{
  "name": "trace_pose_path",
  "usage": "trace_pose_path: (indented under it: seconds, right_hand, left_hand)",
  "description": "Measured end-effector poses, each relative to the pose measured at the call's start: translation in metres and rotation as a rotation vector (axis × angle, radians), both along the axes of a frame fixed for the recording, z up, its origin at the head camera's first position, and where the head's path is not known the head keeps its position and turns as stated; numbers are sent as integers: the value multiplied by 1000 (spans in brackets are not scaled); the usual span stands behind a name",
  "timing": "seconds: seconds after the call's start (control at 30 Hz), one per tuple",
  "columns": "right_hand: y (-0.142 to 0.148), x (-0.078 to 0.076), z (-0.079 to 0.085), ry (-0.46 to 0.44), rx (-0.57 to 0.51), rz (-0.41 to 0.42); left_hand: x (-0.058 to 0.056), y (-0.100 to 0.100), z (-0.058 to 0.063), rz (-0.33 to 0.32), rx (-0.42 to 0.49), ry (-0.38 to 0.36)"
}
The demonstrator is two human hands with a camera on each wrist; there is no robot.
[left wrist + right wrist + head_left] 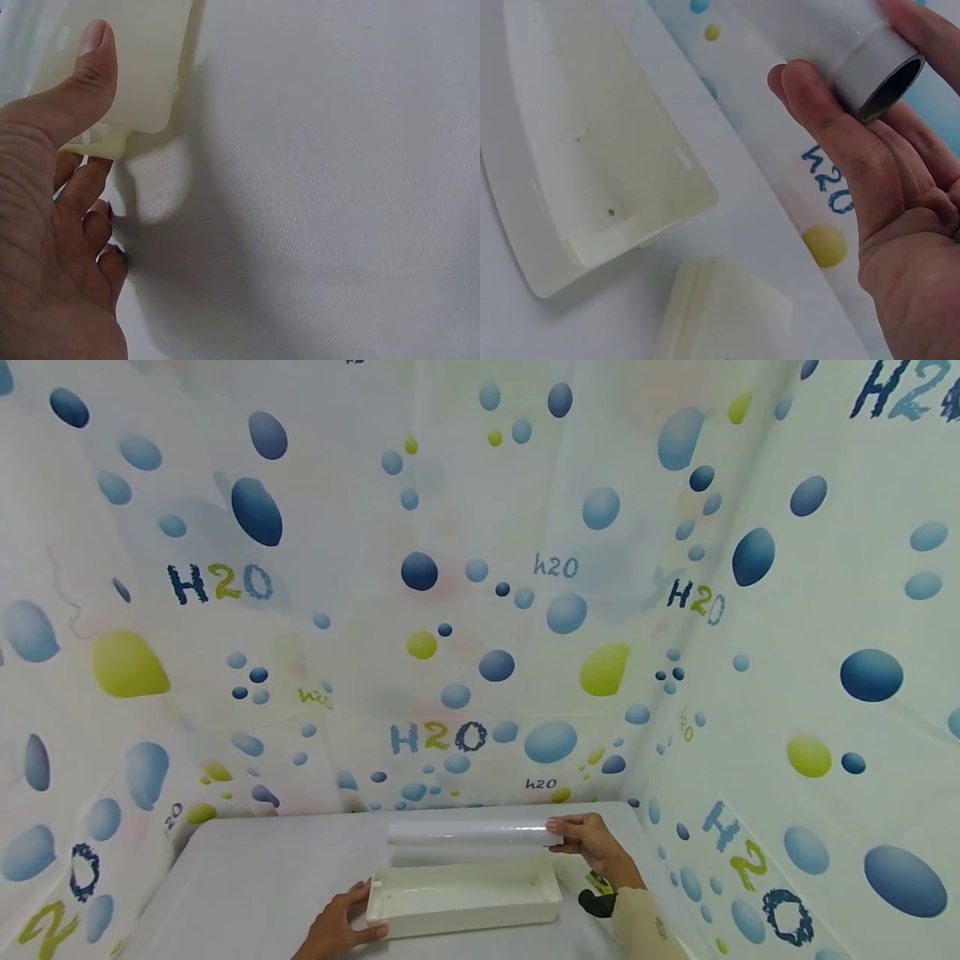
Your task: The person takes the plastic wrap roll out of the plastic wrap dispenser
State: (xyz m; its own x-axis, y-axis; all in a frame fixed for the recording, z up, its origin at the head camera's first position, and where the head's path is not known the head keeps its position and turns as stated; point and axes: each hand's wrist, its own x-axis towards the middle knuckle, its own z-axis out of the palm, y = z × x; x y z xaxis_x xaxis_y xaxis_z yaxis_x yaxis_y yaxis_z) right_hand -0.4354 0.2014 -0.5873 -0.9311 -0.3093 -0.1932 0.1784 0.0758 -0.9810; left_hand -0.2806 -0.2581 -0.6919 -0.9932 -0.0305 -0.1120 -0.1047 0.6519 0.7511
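In the head view my right hand (596,847) grips the right end of a roll of clear plastic film (472,834), held roughly level above the far side of a long cream plastic box (465,926). The right wrist view shows the roll's hollow core end (892,86) between thumb and fingers. My left hand (337,922) holds the left end of the box. Up close in the left wrist view, the thumb lies along the box (142,82) and fingers curl beneath its end. The box's open top faces up, with small dark specks inside.
A black and yellow-green object (597,902) lies by the right forearm, partly hidden by the sleeve. A pale cream piece (727,315), of unclear kind, shows low in the right wrist view. White cloth covers the table (277,860); a patterned curtain (360,677) hangs behind and beside it.
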Motion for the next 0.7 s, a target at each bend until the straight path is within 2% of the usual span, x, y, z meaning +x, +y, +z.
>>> trace_pose_path:
  seconds: [0.27,0.47,0.7]
  right_hand:
    - [-10,-8,-12,-8,9,-31]
    - [-16,-10,-18,-16,26,-80]
    - [-22,-17,-21,-33,49,-95]
  left_hand:
    - [3,1,-2,4,41,-6]
    - [4,1,-3,10,38,3]
    - [2,-1,-2,25,33,-10]
